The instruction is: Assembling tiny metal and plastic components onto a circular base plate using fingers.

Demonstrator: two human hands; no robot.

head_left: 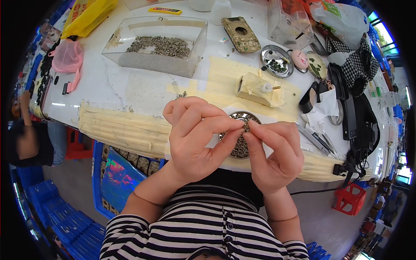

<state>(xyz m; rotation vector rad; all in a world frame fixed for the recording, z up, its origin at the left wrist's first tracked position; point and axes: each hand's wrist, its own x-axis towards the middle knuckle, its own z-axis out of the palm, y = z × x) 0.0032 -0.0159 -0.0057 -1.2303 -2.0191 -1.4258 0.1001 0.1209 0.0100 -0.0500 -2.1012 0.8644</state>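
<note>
Both hands meet over a round metal dish (255,116) that holds many small grey-brown pieces (239,151). My left hand (193,141) is closed in a pinch, thumb against index finger. Opposite it, my right hand (277,149) pinches too, its fingertips almost touching the left ones. Between them there seems to be a tiny greyish piece, too small and too covered to name. A white sheet lies under the dish. Just beyond the hands stands a tape-covered block (255,89) with a small white nozzle on it.
A clear box (151,65) of similar pieces stands at the far left. Behind are a camouflage toy tank body (241,34) and a metal plate (277,48) with dark green bits. Tweezers (318,138) lie at right; a red stool (349,199) stands below. Another person sits far left.
</note>
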